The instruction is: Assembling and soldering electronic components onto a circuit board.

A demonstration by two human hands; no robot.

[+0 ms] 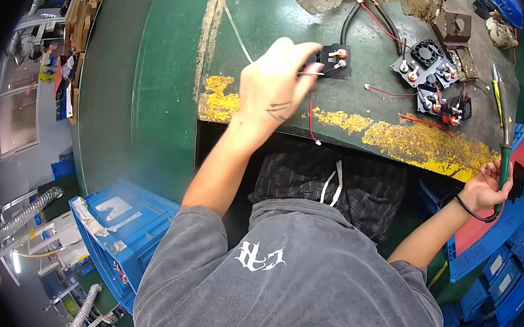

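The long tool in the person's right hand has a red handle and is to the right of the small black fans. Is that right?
Not quite: the handle is green, not red, as the head view shows. The long tool is in the right hand, to the right of the small black fans.

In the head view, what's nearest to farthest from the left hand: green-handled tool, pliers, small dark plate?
From the left hand:
1. Small dark plate, just to its right.
2. Pliers, farther off, up and right.
3. Green-handled tool, far right, in the right hand.
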